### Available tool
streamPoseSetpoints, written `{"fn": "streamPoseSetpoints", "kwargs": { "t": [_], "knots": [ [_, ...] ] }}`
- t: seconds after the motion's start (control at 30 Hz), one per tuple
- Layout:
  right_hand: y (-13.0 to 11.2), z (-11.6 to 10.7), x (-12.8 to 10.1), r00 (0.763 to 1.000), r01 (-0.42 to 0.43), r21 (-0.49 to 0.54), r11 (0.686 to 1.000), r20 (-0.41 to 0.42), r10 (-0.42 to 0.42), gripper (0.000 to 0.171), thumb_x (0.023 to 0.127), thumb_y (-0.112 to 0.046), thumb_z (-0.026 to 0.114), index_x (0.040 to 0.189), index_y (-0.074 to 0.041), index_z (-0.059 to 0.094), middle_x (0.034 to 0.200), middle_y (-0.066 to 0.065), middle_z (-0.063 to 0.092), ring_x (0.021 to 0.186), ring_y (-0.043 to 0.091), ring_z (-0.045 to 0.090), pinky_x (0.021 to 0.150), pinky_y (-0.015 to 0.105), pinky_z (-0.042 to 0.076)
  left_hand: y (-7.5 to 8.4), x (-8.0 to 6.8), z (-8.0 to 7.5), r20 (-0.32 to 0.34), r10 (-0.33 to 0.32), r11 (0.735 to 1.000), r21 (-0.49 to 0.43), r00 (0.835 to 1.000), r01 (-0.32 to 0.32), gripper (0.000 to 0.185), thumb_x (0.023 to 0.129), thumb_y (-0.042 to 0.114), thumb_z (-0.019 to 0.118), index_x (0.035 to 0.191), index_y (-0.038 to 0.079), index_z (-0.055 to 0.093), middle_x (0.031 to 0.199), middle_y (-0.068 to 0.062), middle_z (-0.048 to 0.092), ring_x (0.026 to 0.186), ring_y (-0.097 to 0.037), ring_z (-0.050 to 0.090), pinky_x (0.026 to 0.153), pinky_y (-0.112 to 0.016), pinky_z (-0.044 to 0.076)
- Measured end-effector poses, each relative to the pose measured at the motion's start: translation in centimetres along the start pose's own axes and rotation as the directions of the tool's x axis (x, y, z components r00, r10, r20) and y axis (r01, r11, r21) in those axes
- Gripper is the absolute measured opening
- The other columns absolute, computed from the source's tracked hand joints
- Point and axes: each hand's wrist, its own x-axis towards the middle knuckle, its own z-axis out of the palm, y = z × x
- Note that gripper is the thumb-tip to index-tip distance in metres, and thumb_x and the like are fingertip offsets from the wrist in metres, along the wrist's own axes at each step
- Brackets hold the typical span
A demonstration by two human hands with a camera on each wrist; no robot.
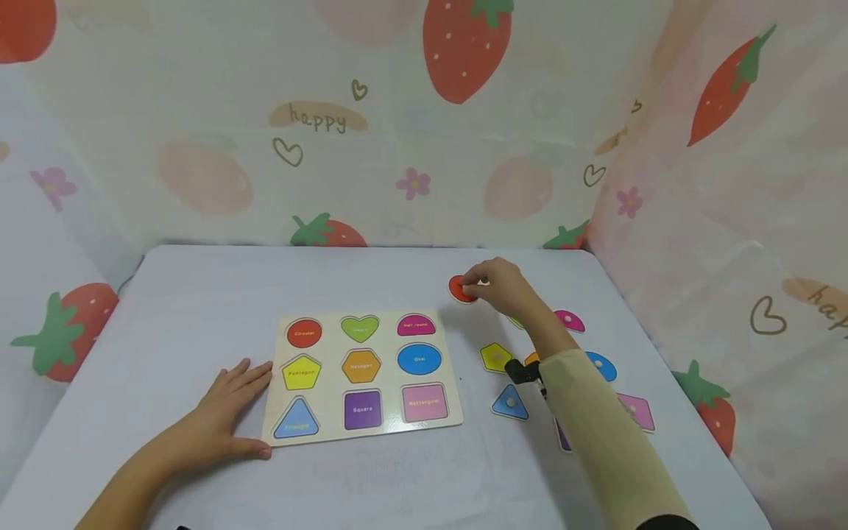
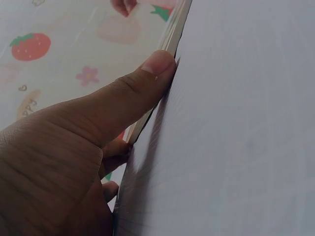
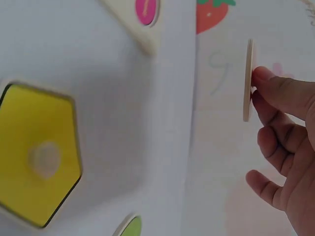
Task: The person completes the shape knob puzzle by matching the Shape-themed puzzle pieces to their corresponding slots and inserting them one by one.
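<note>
Right hand (image 1: 505, 288) pinches the red circle piece (image 1: 458, 289) by its knob, lifted clear of the table (image 1: 185, 294) behind the loose pieces; the right wrist view shows it edge-on, plus the yellow pentagon piece (image 3: 37, 152) lying flat. Left hand (image 1: 228, 408) lies flat, fingers straight, at the shape puzzle board's (image 1: 457, 397) left edge; only the left wrist view shows the thumb (image 2: 147, 78) touching that edge.

The head view looks forward and down over the whole surface (image 1: 199, 294) from above. The left wrist view sits low and very near — along the edge of the puzzle board (image 2: 172, 39). The right wrist view is close too, sharing with the head view the yellow pentagon piece (image 3: 34, 157) and board corner.
</note>
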Motion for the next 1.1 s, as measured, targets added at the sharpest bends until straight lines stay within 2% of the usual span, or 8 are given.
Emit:
{"fn": "streamPoseSetpoints", "kwargs": {
  "t": [0.2,0.33,0.6,0.83,1.1],
  "knots": [
    [-2.7,0.3,0.8,0.996,0.088,0.018,0.996,-0.013,-0.087,0.017,0.096,-0.021,0.074,0.109,-0.012,0.079,0.104,0.003,0.074,0.113,0.029,0.055,0.090,0.041,0.055,0.0,0.0,0.0,-0.009,0.011,1.000,-0.010,1.000,-0.011,0.124,0.062,0.068,0.086,0.157,0.003,0.038,0.167,-0.014,0.029,0.156,-0.046,0.007,0.127,-0.056,-0.007],
    [-4.8,0.9,1.5,0.991,0.130,0.022,0.991,-0.013,-0.130,0.016,0.096,-0.021,0.074,0.109,-0.013,0.079,0.103,0.002,0.073,0.113,0.030,0.056,0.088,0.040,0.057,0.0,-0.1,0.0,0.001,-0.006,1.000,-0.020,1.000,0.006,0.124,0.062,0.067,0.087,0.157,0.004,0.038,0.168,-0.013,0.029,0.156,-0.044,0.006,0.127,-0.056,-0.007],
    [-9.4,2.3,3.1,0.985,0.171,0.031,0.985,0.017,-0.172,0.018,0.096,-0.024,0.075,0.110,-0.015,0.079,0.104,-0.001,0.072,0.114,0.025,0.056,0.089,0.035,0.058,0.2,0.0,-0.3,0.003,-0.018,1.000,-0.024,1.000,0.018,0.125,0.062,0.067,0.086,0.158,0.005,0.037,0.168,-0.013,0.028,0.157,-0.043,0.005,0.127,-0.057,-0.008],
    [-12.7,4.7,4.4,0.973,0.224,0.024,0.974,0.052,-0.225,0.016,0.096,-0.024,0.075,0.110,-0.017,0.080,0.102,-0.005,0.074,0.107,0.017,0.059,0.090,0.030,0.057,-0.2,0.0,-0.3,0.002,-0.018,1.000,-0.011,1.000,0.018,0.125,0.062,0.069,0.086,0.158,0.006,0.037,0.169,-0.010,0.028,0.157,-0.042,0.005,0.128,-0.055,-0.006],
    [-15.6,8.7,5.3,0.955,0.282,-0.033,0.959,0.104,-0.277,0.016,0.096,-0.026,0.075,0.110,-0.020,0.080,0.094,-0.012,0.073,0.094,0.010,0.061,0.085,0.023,0.056,-0.4,-0.2,-0.2,-0.001,-0.024,0.999,-0.024,1.000,0.024,0.123,0.062,0.068,0.086,0.159,0.010,0.038,0.168,-0.008,0.029,0.158,-0.040,0.005,0.128,-0.058,-0.004]
  ]
}}
